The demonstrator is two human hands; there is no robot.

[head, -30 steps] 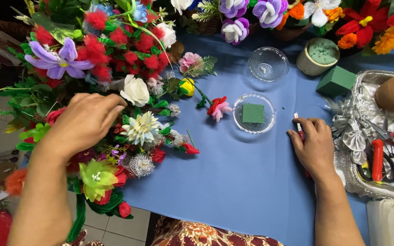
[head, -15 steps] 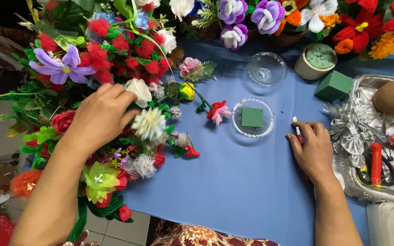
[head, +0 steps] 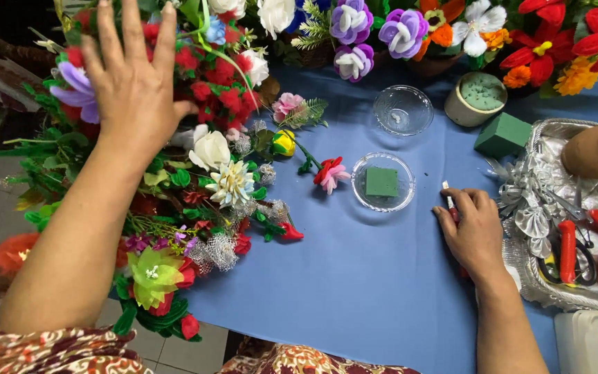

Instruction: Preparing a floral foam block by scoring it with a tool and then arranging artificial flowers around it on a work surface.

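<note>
Both hands are over the blue table: the left hand has moved up from the white flower, and now lies spread, fingers open, on the red flowers. The right hand stays flat, pinching a thin red-and-white tool beside the glass dish with green foam.

- My table wears a blue cloth and fills most of the frame.
- Pale floor tiles show at lower left, beneath me.
</note>
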